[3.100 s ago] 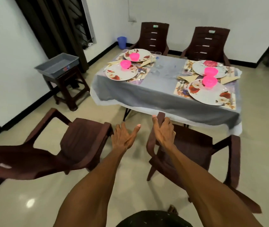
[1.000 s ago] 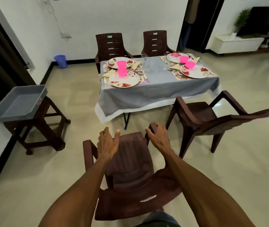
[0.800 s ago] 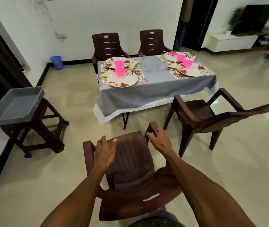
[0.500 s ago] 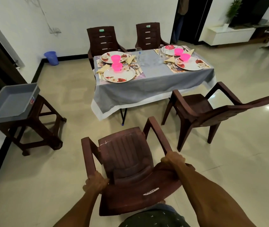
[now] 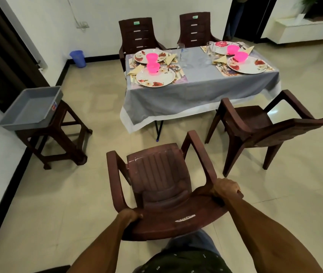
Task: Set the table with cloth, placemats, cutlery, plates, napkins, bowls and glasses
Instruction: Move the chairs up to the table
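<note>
Both hands, left hand (image 5: 129, 215) and right hand (image 5: 225, 189), are gripping the brown chair (image 5: 162, 186), fingers curled tight. The grey cloth (image 5: 186, 95) is draping the table, carrying floral plates (image 5: 155, 76).

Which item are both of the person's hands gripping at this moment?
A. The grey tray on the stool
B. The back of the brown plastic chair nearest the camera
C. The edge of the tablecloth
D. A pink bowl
B: the left hand and right hand each clasp the top of the backrest of the nearest brown chair, away from the table.
</note>
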